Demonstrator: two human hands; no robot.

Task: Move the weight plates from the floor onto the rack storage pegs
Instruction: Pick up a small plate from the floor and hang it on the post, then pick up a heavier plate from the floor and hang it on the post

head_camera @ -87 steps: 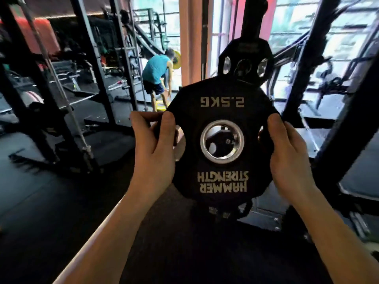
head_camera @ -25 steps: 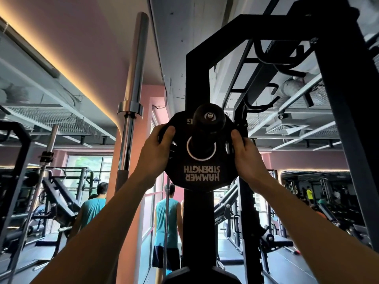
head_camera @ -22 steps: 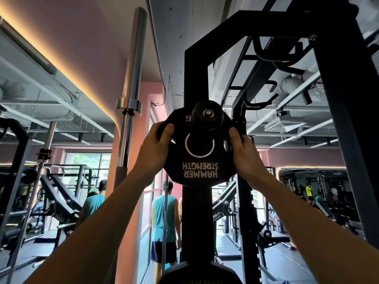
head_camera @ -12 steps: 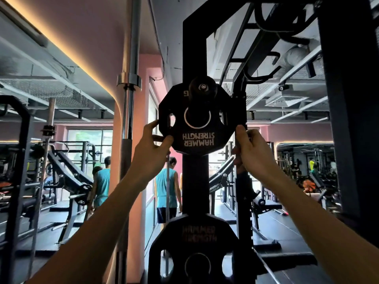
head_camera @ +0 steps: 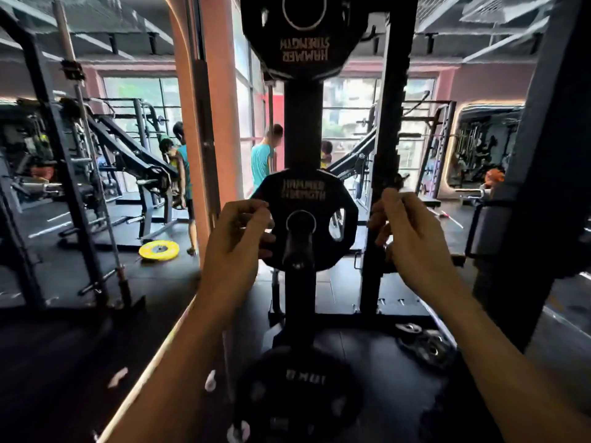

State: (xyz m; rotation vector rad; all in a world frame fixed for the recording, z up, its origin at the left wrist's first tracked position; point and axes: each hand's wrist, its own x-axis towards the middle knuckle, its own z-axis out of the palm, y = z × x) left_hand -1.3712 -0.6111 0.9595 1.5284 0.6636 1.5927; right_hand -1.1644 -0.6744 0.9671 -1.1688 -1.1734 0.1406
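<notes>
A black Hammer Strength weight plate (head_camera: 303, 52) hangs on the top peg of the black rack upright (head_camera: 302, 129), free of both hands. A second black plate (head_camera: 307, 193) sits on the middle peg (head_camera: 297, 247), and a third, larger plate (head_camera: 297, 394) hangs lowest, blurred. My left hand (head_camera: 236, 238) hovers in front of the middle plate's left edge with loosely curled, empty fingers. My right hand (head_camera: 406, 231) is to the right of that plate, also loosely curled and empty. Several small plates (head_camera: 425, 345) lie on the floor to the right of the rack base.
A second black upright (head_camera: 383, 155) stands just behind my right hand. A yellow plate (head_camera: 159, 250) lies on the floor at the left near a pillar (head_camera: 208, 123). People (head_camera: 262, 158) stand beyond the rack by the windows. A barbell rack (head_camera: 80, 155) fills the left side.
Both hands let go of the 2.5 kg plate on the top peg and dropped to the level of the middle plate. My view tilted down, so the floor plates now show.
</notes>
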